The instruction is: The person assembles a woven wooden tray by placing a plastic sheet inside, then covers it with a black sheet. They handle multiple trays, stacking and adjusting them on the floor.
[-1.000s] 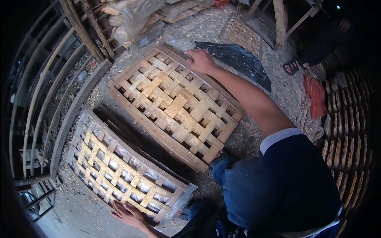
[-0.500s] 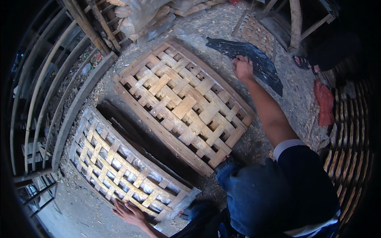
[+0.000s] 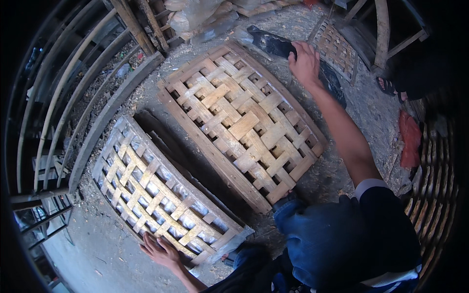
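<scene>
Two woven lattice panels of flat pale strips in wooden frames lie side by side at a slant. My left hand point(image 3: 161, 250) is open, its fingers resting on the near edge of the left panel point(image 3: 146, 188), which has clear plastic film showing through its gaps. The right panel point(image 3: 244, 124) is larger and bare. Beyond its far right side my right hand point(image 3: 305, 63) reaches over a dark plastic sheet point(image 3: 270, 42), fingers extended and thumb apart. The hand and forearm hide part of the sheet; whether the fingertips touch it is unclear.
A curved slatted rack point(image 3: 93, 127) stands at left. Plastic-wrapped bundles point(image 3: 198, 17) lie at the far side, and another lattice panel point(image 3: 336, 49) at far right. Someone's sandalled foot point(image 3: 387, 86) is near a red plastic piece point(image 3: 409, 139). Stacked ridged strips point(image 3: 432, 190) line the right.
My right hand has moved farther away, its fingers now more extended. The dark sheet has shifted left and looks more bunched. My left hand stays at the panel's edge. The whole view has shifted slightly.
</scene>
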Motion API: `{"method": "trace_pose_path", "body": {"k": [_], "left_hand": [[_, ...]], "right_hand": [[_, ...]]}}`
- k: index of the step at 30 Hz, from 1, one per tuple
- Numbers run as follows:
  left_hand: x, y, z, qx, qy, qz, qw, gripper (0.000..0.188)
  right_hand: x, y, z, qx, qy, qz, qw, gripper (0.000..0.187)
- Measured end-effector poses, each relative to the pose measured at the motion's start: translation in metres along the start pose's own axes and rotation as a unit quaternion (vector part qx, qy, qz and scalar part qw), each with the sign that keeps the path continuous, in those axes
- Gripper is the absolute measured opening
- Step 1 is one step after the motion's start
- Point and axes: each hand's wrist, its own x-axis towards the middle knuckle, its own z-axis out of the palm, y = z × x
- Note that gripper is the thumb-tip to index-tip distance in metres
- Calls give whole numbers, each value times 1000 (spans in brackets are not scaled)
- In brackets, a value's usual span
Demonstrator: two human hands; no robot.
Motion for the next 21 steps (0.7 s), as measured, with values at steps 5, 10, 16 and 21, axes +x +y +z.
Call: {"method": "trace_pose_path", "body": {"k": [5, 10, 16, 21], "left_hand": [[-2, -5, -1, -12, -23, -54, 998, 59], [8, 4, -15, -93, 29, -58, 994, 44], [20, 64, -40, -284, 18, -90, 954, 40], [32, 109, -41, -569, -116, -189, 792, 46]], "right_hand": [[26, -126, -77, 172, 69, -180, 966, 36], [-32, -219, -123, 256, -3, -301, 919, 39], [-116, -252, -152, 325, -190, -326, 867, 45], [-163, -254, -166, 358, -281, -353, 818, 46]]}}
